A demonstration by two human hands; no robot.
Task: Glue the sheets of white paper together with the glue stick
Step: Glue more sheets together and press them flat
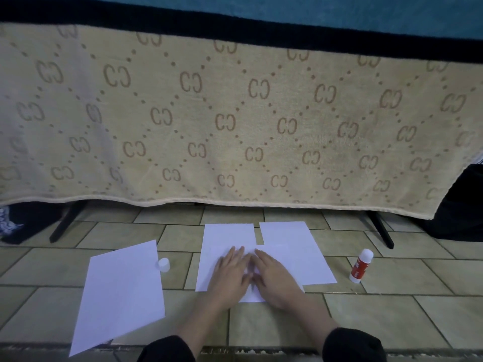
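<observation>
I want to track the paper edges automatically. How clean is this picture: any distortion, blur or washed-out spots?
Head view: wide-angle bending curves the blanket's hem and floor tiles; light is dim and even, without glare; the sheets look bluish, and their overlapping edges are faint under the left hand and right hand; the corners are soft.

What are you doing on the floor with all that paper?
A person is gluing white sheets together. Both hands, the left hand and the right hand, lie flat side by side, pressing down on the overlapping sheets on the tiled floor. The glue stick stands upright to the right with its cap off; the cap sits by a separate loose sheet on the left.
</observation>
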